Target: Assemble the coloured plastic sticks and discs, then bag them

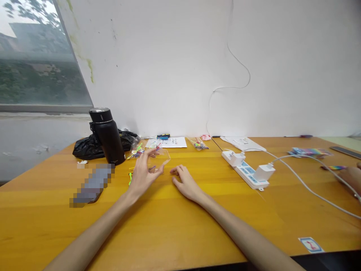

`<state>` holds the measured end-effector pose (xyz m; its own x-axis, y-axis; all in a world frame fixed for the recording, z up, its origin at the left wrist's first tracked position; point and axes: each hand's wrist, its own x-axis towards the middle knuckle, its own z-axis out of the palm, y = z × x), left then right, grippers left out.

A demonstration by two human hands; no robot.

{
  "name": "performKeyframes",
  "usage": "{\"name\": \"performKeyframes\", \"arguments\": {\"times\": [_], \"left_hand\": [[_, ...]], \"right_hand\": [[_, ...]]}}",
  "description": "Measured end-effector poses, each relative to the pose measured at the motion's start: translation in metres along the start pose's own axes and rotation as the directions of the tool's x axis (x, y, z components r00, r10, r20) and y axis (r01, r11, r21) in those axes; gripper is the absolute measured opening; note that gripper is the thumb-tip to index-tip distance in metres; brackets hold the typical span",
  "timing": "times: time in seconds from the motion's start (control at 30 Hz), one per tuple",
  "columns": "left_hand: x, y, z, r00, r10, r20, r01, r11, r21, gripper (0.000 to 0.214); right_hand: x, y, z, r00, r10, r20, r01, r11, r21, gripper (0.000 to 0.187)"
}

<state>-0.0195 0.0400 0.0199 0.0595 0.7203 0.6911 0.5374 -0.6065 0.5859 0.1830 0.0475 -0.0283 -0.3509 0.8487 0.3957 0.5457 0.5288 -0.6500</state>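
While one black plastic bag lay beyond and to the left of the left hand and its grip, one black bottle stood in front of the bag, and one dark, blurred-out flat object lay closer to the camera, also left of the grip. Just beyond the left hand sat one clear packet of small coloured parts; beside the hand was one visible green piece. Between thumb and fingers, a little apart, the hand held one clear piece; whether stiff sheet or bag could not be told. Such a thing seemed best pinched lightly by its edges, with the free hand steadying the opposite side. Beyond the grip lay one printed sheet, with one blue-handled tool, possibly two, at its far edge. Just right of the grip, the right hand was low over the wooden table, fingers loosely bent, nothing visible in them. Farther right were a second packet, a second sheet, and one white power strip bearing two white adapters. Well right of the grip, one rainbow-coloured packet lay near another person's hand.
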Motion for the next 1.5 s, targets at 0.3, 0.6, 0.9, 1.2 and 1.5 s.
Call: {"name": "performKeyframes", "arguments": {"times": [0.3,0.6,0.9,1.2,1.5], "left_hand": [[0.005,0.014,-0.007,0.99,-0.08,-0.117,0.054,0.976,-0.211,0.046],[0.002,0.014,-0.001,0.999,-0.032,0.005,0.032,0.934,-0.357,0.049],[-0.003,0.013,0.004,0.993,-0.047,0.107,0.083,0.931,-0.354,0.052],[-0.009,0.023,0.005,0.975,0.001,0.222,0.079,0.932,-0.354,0.05],[-0.014,0.02,0.008,0.927,-0.01,0.374,0.137,0.939,-0.315,0.067]], "right_hand": [[-0.006,-0.01,-0.003,0.987,-0.133,0.092,0.143,0.983,-0.116,0.04],[-0.005,-0.009,0.0,0.946,-0.248,0.207,0.282,0.946,-0.158,0.054],[-0.001,-0.012,0.001,0.93,-0.301,0.212,0.334,0.932,-0.14,0.039],[0.002,-0.011,-0.002,0.965,-0.243,0.096,0.25,0.966,-0.066,0.019],[0.009,-0.001,-0.013,0.982,-0.14,-0.126,0.131,0.988,-0.077,0.01]]}}
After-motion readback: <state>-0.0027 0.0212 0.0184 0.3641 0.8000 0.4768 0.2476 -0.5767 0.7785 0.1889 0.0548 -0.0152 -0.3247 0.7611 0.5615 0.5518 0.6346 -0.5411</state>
